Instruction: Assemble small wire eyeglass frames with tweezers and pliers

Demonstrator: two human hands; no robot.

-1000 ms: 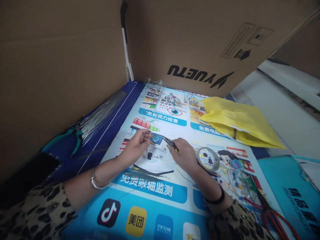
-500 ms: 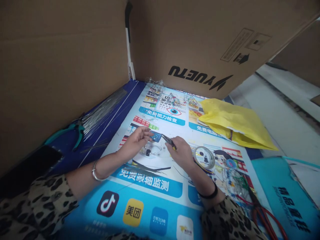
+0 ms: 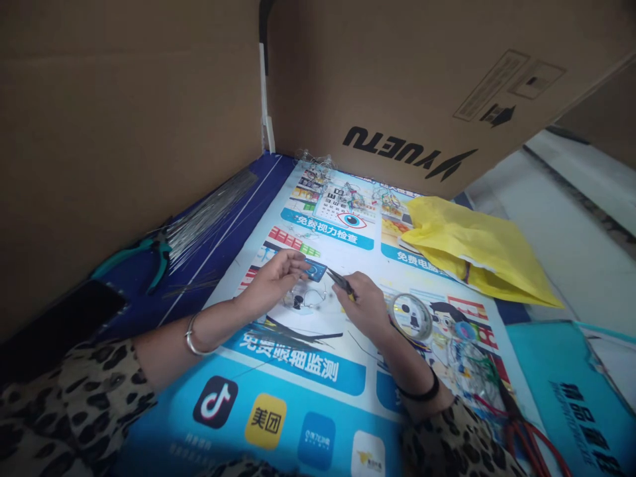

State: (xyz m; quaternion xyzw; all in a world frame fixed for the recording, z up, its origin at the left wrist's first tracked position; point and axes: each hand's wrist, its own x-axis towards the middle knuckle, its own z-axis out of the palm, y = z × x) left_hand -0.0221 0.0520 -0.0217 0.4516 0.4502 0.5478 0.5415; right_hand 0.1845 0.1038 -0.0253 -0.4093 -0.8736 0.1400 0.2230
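Note:
Over the middle of the printed sheet [image 3: 318, 414], my left hand [image 3: 279, 277] has its fingers pinched together on something too small to make out. A thin wire piece [image 3: 312, 298] with small loops shows just below those fingertips. My right hand [image 3: 366, 301] is wrapped round small pliers [image 3: 340, 279], whose dark jaws point up and left towards my left fingertips, a short gap away. Beside my right wrist lies a round clear roll [image 3: 411, 316]. Dark thin strips [image 3: 298, 334] rest on the sheet below my hands.
Tall cardboard walls [image 3: 387, 79] stand behind and left. Teal-handled pliers [image 3: 159, 258] and a bundle of thin wires [image 3: 209, 215] lie left. To the right are a yellow bag [image 3: 477, 248], tangled wires [image 3: 462, 361], red-handled scissors [image 3: 529, 434] and a teal packet [image 3: 566, 391].
The whole view has shifted slightly, with the scene a little further right. The pliers' jaws have moved slightly away from my left fingertips. Both hands keep their holds.

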